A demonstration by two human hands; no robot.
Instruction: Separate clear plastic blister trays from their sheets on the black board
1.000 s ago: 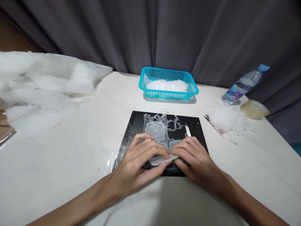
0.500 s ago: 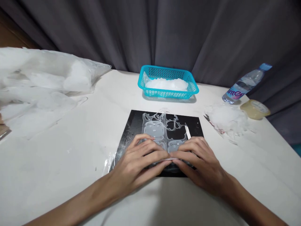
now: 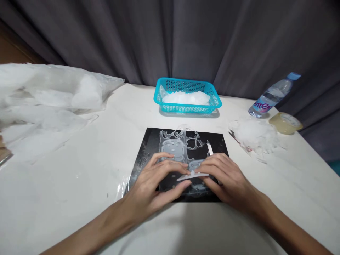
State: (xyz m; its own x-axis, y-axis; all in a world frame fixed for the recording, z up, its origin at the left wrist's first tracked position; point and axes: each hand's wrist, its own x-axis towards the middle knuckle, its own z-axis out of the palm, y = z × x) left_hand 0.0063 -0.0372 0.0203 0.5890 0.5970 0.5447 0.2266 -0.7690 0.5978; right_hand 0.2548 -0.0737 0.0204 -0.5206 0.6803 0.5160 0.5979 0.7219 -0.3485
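My left hand [image 3: 162,180] and my right hand [image 3: 225,177] meet over a black board [image 3: 140,156]. Between their fingertips is a small translucent plastic piece [image 3: 196,175], turned so that its thin edge shows. The left thumb is just below the piece and the fingers above it. My right fingers and thumb pinch its right end. Under the hands lies a translucent moulded plastic sheet [image 3: 172,147], with thin cut-out frames at its far end. A white blade [image 3: 210,148] sticks out beyond my right fingers; whether that hand holds it I cannot tell.
A blue basket [image 3: 188,108] with white plastic pieces stands behind the board. Bulging clear bags [image 3: 61,88] lie left. To the right are plastic scraps [image 3: 255,134], dark-tipped scissors [image 3: 236,138], a tilted-looking water bottle [image 3: 273,95] and a tape roll [image 3: 285,123]. A curtain hangs behind.
The plastic piece has been turned and lifted slightly, so more of its edge shows. My left thumb and fingers have spread further apart. The view has shifted slightly.
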